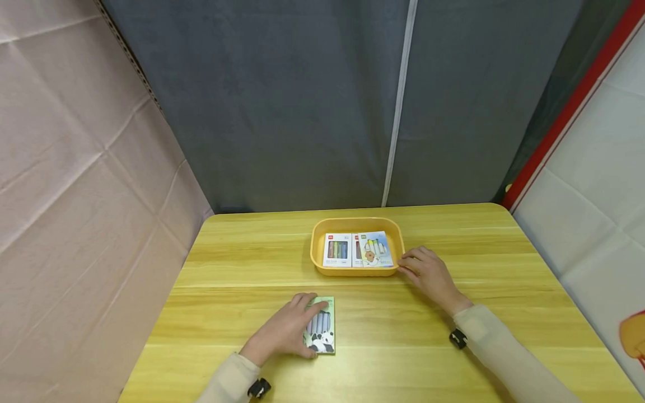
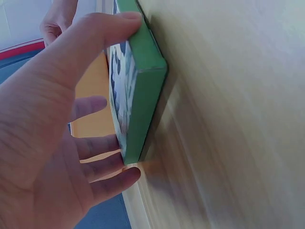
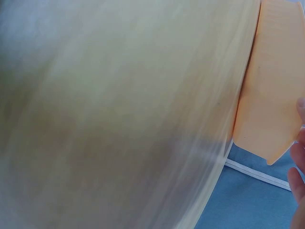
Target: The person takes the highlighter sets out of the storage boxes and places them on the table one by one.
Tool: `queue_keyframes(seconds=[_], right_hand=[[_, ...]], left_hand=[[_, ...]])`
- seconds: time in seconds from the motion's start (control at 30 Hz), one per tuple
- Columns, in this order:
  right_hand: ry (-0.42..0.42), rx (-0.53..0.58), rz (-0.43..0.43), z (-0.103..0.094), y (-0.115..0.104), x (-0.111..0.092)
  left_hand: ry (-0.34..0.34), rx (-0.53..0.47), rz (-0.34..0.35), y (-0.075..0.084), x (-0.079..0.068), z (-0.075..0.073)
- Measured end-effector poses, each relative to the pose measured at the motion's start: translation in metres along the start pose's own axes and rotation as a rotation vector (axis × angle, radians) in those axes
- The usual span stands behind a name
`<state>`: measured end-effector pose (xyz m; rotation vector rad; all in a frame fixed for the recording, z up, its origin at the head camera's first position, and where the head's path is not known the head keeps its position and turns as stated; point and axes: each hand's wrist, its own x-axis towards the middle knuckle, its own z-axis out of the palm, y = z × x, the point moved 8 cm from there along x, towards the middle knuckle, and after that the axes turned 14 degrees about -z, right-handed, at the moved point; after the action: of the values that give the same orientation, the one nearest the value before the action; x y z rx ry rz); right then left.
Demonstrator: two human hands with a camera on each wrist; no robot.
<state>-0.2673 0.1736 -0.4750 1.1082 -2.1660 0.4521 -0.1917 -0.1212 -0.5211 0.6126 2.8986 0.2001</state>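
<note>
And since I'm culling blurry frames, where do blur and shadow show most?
Head: fairly sharp, the artwork on the green box easy to make out; left wrist: box edges fairly crisp, a soft shadow beside them on the tabletop; right wrist: tabletop smeared into streaks with a dark, blurry patch, while the orange tray keeps cleaner edges.
</note>
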Motion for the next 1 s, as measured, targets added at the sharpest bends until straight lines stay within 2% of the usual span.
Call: queue_keyframes(seconds=[0.7, 1.0], right_hand=[[-0.013, 0.004, 0.012, -0.0004, 0.0000, -0.0002], [-0.008, 0.009, 0.009, -0.0005, -0.0004, -0.0005]], left_hand=[[-0.032, 0.004, -0.039, -0.0027, 0.0022, 0.0048], [-0.028, 0.004, -0.027, -0.0008, 0.0013, 0.0019]])
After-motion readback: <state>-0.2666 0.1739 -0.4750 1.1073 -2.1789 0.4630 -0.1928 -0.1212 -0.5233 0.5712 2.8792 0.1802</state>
